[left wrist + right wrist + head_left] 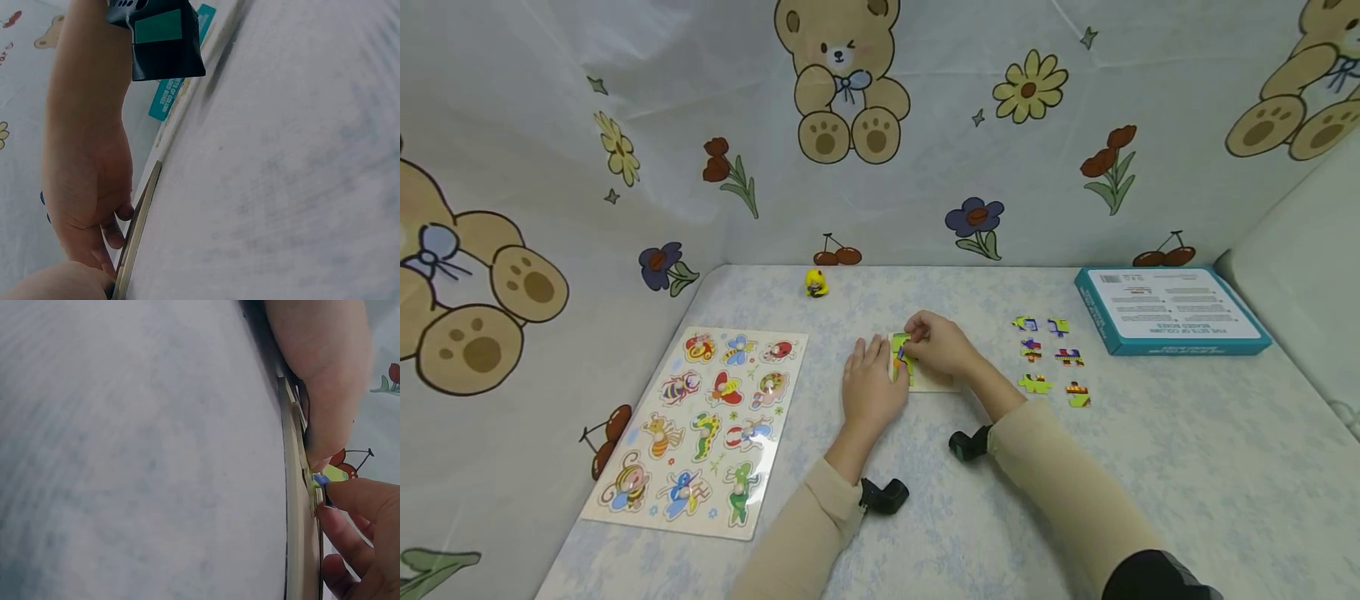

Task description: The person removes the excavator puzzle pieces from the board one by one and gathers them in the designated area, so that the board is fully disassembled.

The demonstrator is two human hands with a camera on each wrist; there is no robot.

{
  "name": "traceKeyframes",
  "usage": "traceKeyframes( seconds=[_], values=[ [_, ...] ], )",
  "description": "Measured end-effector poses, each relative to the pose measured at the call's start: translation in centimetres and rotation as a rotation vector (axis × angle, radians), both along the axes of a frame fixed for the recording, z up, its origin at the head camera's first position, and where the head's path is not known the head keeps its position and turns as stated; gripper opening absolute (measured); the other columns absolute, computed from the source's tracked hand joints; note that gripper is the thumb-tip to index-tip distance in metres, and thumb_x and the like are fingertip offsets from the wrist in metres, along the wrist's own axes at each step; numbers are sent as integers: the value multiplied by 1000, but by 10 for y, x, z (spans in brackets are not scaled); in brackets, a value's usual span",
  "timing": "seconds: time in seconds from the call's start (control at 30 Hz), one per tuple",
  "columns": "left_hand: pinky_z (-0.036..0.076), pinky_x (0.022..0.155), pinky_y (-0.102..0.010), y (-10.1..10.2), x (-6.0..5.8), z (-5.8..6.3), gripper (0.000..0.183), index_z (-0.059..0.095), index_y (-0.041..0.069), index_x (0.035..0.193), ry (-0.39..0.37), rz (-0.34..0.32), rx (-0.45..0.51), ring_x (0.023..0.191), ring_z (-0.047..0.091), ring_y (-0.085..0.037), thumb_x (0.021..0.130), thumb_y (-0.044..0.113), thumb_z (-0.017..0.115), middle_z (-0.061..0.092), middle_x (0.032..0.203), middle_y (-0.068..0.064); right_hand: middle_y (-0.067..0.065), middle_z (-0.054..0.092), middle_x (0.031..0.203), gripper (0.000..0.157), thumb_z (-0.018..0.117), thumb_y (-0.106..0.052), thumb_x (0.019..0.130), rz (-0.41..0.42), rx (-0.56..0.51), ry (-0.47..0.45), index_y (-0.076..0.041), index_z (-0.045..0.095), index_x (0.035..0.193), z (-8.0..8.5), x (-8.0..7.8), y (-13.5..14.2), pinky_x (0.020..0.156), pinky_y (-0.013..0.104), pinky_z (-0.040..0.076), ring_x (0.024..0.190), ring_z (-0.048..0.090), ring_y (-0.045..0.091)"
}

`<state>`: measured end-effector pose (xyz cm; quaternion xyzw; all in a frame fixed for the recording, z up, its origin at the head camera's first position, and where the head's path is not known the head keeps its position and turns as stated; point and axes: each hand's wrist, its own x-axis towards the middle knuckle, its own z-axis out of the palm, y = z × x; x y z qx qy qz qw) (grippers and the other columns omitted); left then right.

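A small wooden puzzle board (934, 383) lies on the table between the two hands, with bright green pieces along its left part. My left hand (872, 385) rests at the board's left side, fingers extended and thumb on the pieces. From the right, my right hand (942, 345) reaches over the board. Its thumb and fingertips pinch a blue and yellow-green puzzle piece (322, 481), seen low over the board in the right wrist view. The fingers partly hide that piece's picture. Right of this hand lie several loose puzzle pieces (1032, 350) in two columns.
A wooden insect peg puzzle (705, 423) lies at the left. A yellow toy duck (816, 283) sits near the back edge. At the back right is a flat teal box (1176, 312). A patterned cloth (917, 217) hangs behind the table.
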<state>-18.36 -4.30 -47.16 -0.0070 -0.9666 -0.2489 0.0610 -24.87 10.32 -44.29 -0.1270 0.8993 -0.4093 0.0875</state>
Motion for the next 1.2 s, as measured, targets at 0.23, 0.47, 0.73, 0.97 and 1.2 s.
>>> traceKeyframes(
  seconds=[0.23,0.47,0.73,0.97,1.2],
  values=[
    [20,125,-48,0,0,-2,59,46,9,149,-5,5,-5,153,23,-29,99,41,47,39,159,-6,6,69,102,22,67,-24,94,-42,-55,-24,-16,58,112,5,0,6,71,30,50,86,64,20],
    [19,125,-47,1,1,-3,58,46,9,149,6,16,8,153,23,-29,99,39,48,39,159,-6,10,68,106,24,67,-24,95,-117,-36,-18,-15,57,116,15,-7,35,70,31,49,91,63,25],
    [18,125,-49,2,2,-2,57,45,8,150,14,9,16,153,22,-30,101,37,46,38,159,-7,14,64,114,31,63,-23,97,-197,62,-59,-10,54,124,27,-15,92,70,32,46,94,57,27],
    [17,125,-48,2,2,-2,57,43,9,151,-9,9,0,154,20,-30,101,38,46,36,161,-7,14,62,113,30,63,-23,97,-247,169,-104,-10,53,122,23,-23,119,68,32,47,92,55,27],
    [16,125,-49,2,2,-3,59,41,8,152,-17,-5,0,154,18,-31,102,39,45,35,161,-8,16,61,114,33,62,-24,97,-272,257,-103,-7,54,124,23,-24,124,73,34,47,96,55,29]
  ],
)
